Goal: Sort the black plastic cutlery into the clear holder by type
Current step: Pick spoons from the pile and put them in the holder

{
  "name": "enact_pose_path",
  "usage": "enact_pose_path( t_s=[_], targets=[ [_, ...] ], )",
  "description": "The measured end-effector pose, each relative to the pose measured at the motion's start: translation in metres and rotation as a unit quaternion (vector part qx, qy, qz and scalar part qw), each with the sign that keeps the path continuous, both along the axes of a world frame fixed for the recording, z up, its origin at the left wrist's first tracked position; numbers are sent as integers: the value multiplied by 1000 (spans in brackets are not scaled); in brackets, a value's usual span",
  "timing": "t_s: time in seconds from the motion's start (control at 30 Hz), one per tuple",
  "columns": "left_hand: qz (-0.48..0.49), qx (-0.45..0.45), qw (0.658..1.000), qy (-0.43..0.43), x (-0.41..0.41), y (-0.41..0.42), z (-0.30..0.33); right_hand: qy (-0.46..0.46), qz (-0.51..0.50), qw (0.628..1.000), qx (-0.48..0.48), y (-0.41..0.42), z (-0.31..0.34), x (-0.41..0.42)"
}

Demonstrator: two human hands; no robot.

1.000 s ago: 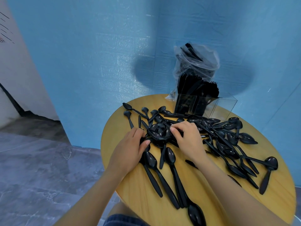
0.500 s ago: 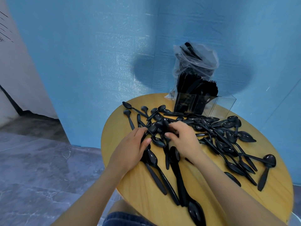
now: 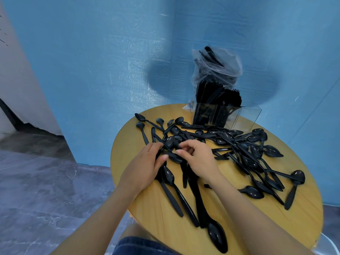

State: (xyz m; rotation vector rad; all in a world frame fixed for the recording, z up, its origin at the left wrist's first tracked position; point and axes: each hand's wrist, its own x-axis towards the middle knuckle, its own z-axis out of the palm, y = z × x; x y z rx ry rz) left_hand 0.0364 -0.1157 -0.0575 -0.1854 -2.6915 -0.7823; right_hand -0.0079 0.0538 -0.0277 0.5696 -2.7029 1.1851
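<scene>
Bench (image 3: 147,214): spoons (image 3: 244,150) are strewn right across it.
Holder (image 3: 228,115): at the far edge, its left compartments full; the types are hard to make out.
Left hand (image 3: 141,168): your fingers lie nearly straight on the pile.
Right hand (image 3: 200,159): your fingers curl over spoons; I cannot tell if they grip.

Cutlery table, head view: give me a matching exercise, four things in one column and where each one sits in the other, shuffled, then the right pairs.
Things:
1. clear holder
2. plastic bag
3. left hand
4. lone spoon

Places:
A. far right of the wooden table, apart from the pile
B. at the table's near left, fingers on the spoon pile
C. at the table's far edge, holding upright cutlery
D. behind the holder, against the blue wall

Pairs: 1-C, 2-D, 3-B, 4-A
</scene>
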Motion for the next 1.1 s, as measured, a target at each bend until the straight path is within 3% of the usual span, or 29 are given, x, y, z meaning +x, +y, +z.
enact_pose_path(
  t_s=[0.1,0.2,0.3,0.4,0.57,0.8,0.93,1.1],
  targets=[
    [2,-1,1000,-3,0,0,1,20,-8,1000,-4,0,1,-1],
    [5,-12,1000,-4,0,1,3,41,-81,995,39,17,0,-8],
    [5,-33,999,-2,0,3,2,2,-141,986,90,35,-3,-12],
    [12,-51,999,4,-3,6,1,-35,-116,985,126,38,-10,-9],
    [28,-64,997,30,-4,12,4,-18,-39,994,101,39,-4,0],
    [-14,-54,996,72,-32,57,38,14,-129,990,57,94,11,-24],
    [-55,-100,993,30,-66,92,42,-16,-184,977,108,126,8,-41],
    [-71,-172,979,-85,-104,117,33,-62,-208,961,171,144,4,-46]
  ],
)
